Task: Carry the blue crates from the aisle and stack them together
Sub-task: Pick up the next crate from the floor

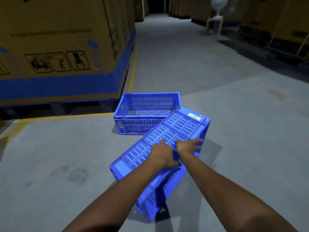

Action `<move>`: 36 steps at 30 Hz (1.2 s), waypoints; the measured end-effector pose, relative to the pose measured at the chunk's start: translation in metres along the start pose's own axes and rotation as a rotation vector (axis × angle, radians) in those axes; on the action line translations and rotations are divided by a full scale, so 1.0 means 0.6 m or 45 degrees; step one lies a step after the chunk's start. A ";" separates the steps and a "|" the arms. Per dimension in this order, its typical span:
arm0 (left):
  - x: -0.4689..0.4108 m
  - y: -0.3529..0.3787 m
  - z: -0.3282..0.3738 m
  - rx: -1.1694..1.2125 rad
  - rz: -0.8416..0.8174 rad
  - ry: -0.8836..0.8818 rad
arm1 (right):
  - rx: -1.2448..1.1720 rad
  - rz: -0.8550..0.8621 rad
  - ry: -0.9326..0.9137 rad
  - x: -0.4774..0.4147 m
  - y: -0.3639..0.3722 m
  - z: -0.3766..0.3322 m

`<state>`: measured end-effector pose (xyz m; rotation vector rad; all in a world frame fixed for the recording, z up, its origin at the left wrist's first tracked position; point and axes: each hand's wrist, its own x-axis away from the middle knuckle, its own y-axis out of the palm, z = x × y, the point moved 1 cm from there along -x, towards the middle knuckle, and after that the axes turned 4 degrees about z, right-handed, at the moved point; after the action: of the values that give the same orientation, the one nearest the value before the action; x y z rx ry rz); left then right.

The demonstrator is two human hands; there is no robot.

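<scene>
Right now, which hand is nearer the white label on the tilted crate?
Right. The right hand lies on the slatted side below the white label; the left hand sits beside it, further from the label.

Both bare forearms stretched forward, left hand [161,152] palm down, right hand [188,145] fingers spread, wrists close together

A warehouse aisle: a tall cardboard carton [63,47] on a pallet [56,107], yellow floor line [66,116] below it, more cartons [275,22] opposite.
</scene>
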<state>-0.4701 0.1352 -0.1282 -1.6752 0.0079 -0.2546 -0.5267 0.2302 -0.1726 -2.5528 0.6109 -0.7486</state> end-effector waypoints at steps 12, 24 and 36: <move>0.002 -0.026 -0.098 0.615 0.053 -0.142 | -0.378 -0.273 -0.013 0.038 -0.019 -0.031; 0.026 -0.063 -0.122 -0.145 0.379 0.101 | 1.054 -0.593 -1.038 0.107 -0.048 -0.099; 0.048 -0.092 -0.159 0.231 0.096 0.090 | 1.295 -0.625 -1.448 0.131 -0.066 -0.134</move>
<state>-0.4664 0.0437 -0.0599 -1.4817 0.0982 -0.2502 -0.5021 0.2016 -0.0593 -1.6811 -0.6356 0.3111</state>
